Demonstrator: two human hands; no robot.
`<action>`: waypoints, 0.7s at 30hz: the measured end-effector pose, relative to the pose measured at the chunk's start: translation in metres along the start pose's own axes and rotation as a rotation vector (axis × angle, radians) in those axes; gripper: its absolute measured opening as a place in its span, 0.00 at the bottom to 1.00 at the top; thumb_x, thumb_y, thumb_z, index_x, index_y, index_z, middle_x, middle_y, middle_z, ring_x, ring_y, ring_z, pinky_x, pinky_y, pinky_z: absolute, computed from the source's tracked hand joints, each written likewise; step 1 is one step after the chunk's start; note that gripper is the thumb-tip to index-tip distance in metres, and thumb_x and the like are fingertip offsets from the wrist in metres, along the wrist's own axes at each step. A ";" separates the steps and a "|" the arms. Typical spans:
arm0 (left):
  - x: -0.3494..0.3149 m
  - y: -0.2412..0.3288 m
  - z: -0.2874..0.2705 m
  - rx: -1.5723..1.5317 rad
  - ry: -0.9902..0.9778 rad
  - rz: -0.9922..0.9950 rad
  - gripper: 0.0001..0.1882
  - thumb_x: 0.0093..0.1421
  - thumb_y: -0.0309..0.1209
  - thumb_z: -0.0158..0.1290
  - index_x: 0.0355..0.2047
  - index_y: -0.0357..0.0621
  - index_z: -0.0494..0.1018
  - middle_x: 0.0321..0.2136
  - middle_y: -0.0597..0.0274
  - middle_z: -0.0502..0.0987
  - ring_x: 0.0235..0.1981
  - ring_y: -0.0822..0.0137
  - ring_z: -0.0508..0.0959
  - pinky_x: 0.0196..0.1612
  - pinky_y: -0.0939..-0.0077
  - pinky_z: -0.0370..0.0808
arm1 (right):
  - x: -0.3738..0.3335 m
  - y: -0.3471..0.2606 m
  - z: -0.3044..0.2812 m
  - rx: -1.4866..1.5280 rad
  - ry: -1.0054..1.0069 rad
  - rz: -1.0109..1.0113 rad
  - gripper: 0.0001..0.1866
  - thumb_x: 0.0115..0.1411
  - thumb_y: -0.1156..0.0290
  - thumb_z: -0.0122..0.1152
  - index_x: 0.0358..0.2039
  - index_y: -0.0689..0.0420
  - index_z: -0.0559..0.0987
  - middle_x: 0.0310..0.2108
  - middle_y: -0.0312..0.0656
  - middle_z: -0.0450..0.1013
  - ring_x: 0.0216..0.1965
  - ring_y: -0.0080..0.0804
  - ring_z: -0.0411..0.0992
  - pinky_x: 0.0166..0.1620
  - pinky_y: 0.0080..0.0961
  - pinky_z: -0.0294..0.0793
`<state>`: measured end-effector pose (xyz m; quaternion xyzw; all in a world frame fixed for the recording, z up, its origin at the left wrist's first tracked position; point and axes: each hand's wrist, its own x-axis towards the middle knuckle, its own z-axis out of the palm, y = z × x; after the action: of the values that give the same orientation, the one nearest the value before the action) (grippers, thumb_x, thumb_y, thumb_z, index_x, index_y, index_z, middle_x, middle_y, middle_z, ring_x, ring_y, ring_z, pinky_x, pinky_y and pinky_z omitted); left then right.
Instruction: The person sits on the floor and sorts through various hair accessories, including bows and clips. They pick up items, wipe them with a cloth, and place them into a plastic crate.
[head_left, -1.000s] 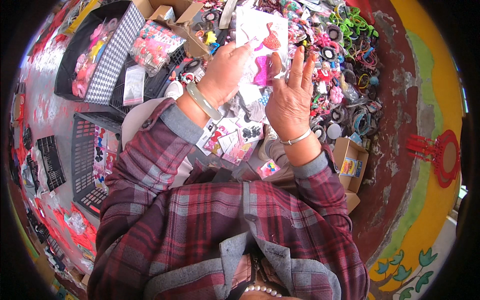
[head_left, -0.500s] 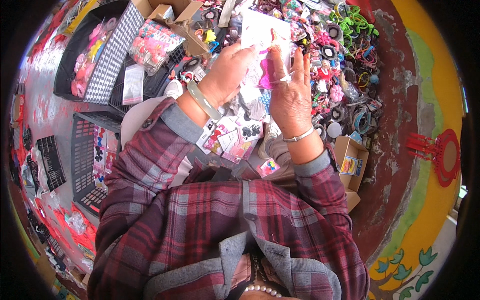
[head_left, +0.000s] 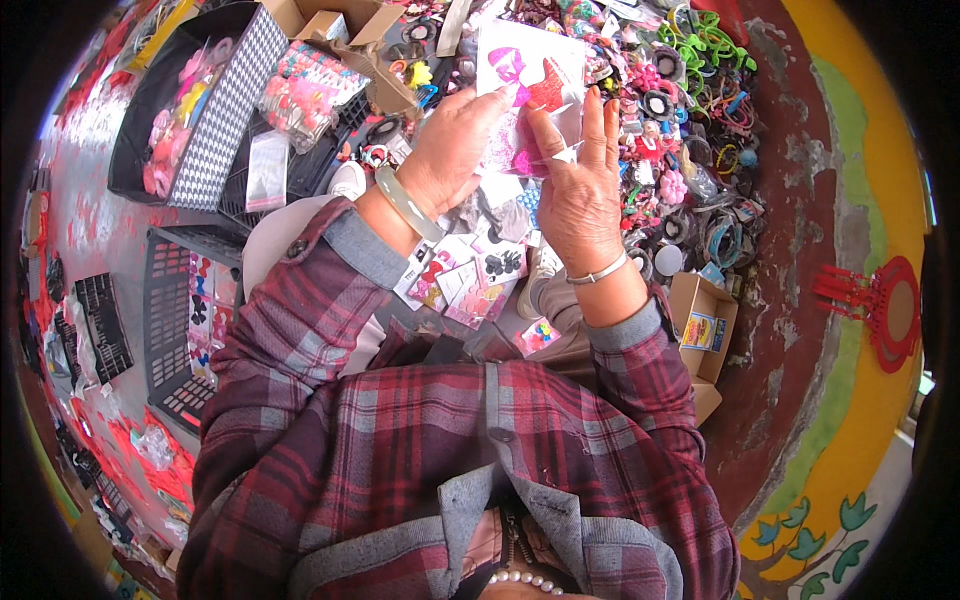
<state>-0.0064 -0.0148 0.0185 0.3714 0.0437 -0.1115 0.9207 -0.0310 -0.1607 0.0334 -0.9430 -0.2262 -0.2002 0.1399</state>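
Note:
Up in front of me is a white card with glittery pink and red bows, inside a clear plastic sleeve. My left hand pinches the card's left edge, thumb lying over the front. From the other side, my right hand grips the sleeve's lower right part. Its index finger presses on the card, while the other fingers stick up past the edge. A crumpled bit of clear plastic shows by the right knuckles. Below the hands, several small cards of bows lie between my feet.
A big pile of hair accessories spreads beyond and right of my hands. At the left stand a houndstooth fabric bin, a bag of pink items and a grey plastic crate. An open cardboard box sits at the right.
The card now faces me more fully, with more of its bows showing. My right index finger has slid lower on it. Both arms stay nearly in place.

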 end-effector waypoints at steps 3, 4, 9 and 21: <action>0.000 0.001 0.002 0.006 -0.088 -0.001 0.11 0.61 0.30 0.44 0.40 0.36 0.69 0.34 0.60 0.74 0.36 0.70 0.75 0.41 0.75 0.73 | 0.000 0.004 0.003 0.002 0.024 -0.019 0.32 0.44 0.80 0.52 0.51 0.40 0.70 0.59 0.59 0.49 0.59 0.61 0.48 0.59 0.41 0.54; 0.000 -0.001 0.000 0.043 -0.111 0.008 0.11 0.61 0.30 0.44 0.40 0.36 0.69 0.34 0.60 0.74 0.36 0.70 0.75 0.41 0.75 0.73 | 0.000 0.004 0.003 -0.006 0.029 -0.032 0.31 0.44 0.80 0.52 0.51 0.40 0.70 0.59 0.59 0.49 0.59 0.61 0.49 0.59 0.41 0.54; 0.003 -0.002 -0.003 -0.027 -0.074 -0.035 0.12 0.61 0.30 0.44 0.41 0.36 0.68 0.36 0.59 0.74 0.37 0.70 0.75 0.41 0.75 0.73 | 0.002 0.004 0.002 -0.015 0.028 -0.075 0.31 0.43 0.80 0.52 0.51 0.42 0.70 0.59 0.60 0.49 0.59 0.62 0.48 0.59 0.42 0.54; 0.000 0.000 -0.001 0.007 -0.016 -0.095 0.13 0.61 0.32 0.44 0.42 0.37 0.69 0.36 0.61 0.75 0.35 0.70 0.76 0.39 0.74 0.73 | 0.000 0.005 0.003 -0.125 0.035 0.003 0.34 0.42 0.82 0.49 0.54 0.45 0.68 0.57 0.63 0.50 0.58 0.65 0.48 0.59 0.45 0.52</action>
<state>-0.0067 -0.0140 0.0172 0.3712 0.0536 -0.1581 0.9134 -0.0274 -0.1640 0.0299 -0.9464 -0.2096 -0.2304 0.0851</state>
